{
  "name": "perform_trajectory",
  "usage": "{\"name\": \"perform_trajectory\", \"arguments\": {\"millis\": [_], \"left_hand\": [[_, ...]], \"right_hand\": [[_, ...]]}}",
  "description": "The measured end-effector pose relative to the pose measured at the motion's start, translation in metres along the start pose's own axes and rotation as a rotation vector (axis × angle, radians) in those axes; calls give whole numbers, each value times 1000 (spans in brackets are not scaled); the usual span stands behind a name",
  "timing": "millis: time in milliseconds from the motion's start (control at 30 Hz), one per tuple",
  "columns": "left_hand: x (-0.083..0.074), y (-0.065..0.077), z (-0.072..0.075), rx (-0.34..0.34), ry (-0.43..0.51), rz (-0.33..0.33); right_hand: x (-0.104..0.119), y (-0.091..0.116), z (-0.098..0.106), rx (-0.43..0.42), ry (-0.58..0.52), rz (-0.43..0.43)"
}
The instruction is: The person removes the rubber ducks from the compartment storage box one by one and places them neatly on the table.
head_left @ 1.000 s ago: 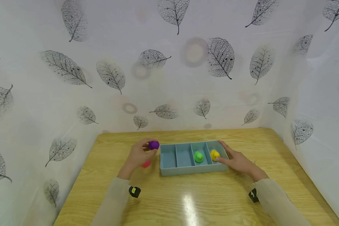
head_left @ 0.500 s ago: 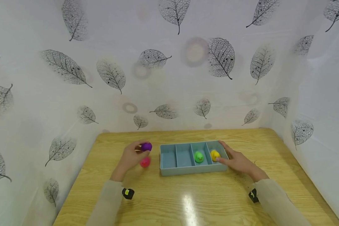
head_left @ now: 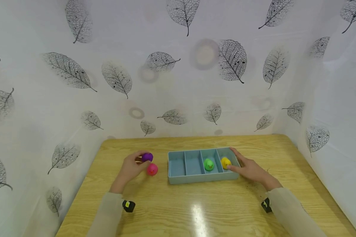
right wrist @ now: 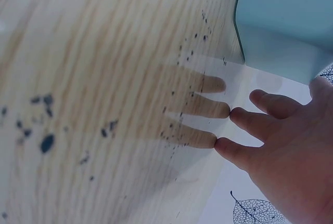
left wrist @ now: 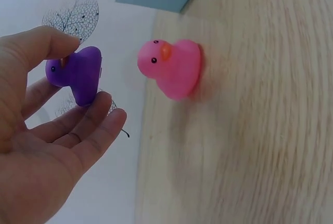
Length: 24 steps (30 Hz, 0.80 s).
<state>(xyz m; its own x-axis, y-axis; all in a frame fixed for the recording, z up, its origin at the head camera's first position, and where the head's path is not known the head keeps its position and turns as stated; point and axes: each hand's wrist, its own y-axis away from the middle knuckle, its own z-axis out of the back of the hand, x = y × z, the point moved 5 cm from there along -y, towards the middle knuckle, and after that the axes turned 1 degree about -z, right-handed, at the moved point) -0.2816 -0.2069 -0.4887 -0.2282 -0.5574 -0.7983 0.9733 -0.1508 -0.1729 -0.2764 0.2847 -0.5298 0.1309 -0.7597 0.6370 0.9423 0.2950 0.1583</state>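
My left hand (head_left: 133,168) pinches a purple rubber duck (left wrist: 86,73) between thumb and fingers, left of the box; in the left wrist view the duck is turned on its side. Close by, a pink rubber duck (head_left: 152,169) stands on the table. My right hand (head_left: 250,169) holds the right end of a blue-grey divided box (head_left: 203,178), thumb over the rim and index finger along the back right corner. Its other fingers reach straight down to the tabletop in the right wrist view. A green duck (head_left: 208,164) and a yellow duck (head_left: 225,162) sit in the two right compartments.
The wooden table (head_left: 172,210) has a glossy surface with a light reflection near the front. Leaf-printed white sheeting (head_left: 178,85) encloses its back and sides. Small dark specks (right wrist: 48,143) show on the tabletop near my right hand.
My left hand has moved left and slightly down with the purple duck, away from the box, uncovering the pink duck. My right hand and the box stay in place.
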Motion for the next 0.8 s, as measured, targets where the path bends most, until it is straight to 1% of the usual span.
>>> {"name": "perform_trajectory", "arguments": {"millis": [133, 333, 467, 567, 800], "left_hand": [[6, 3, 2, 9, -4, 13], [13, 5, 5, 20, 11, 12], [19, 6, 7, 17, 12, 35], [24, 7, 8, 16, 1, 49], [33, 9, 10, 12, -29, 48]], "right_hand": [[0, 0, 0, 0, 0, 5], [0, 0, 0, 6, -4, -1], [0, 0, 0, 3, 6, -5], [-1, -1, 0, 2, 9, -8], [-2, -1, 0, 2, 15, 1]]}}
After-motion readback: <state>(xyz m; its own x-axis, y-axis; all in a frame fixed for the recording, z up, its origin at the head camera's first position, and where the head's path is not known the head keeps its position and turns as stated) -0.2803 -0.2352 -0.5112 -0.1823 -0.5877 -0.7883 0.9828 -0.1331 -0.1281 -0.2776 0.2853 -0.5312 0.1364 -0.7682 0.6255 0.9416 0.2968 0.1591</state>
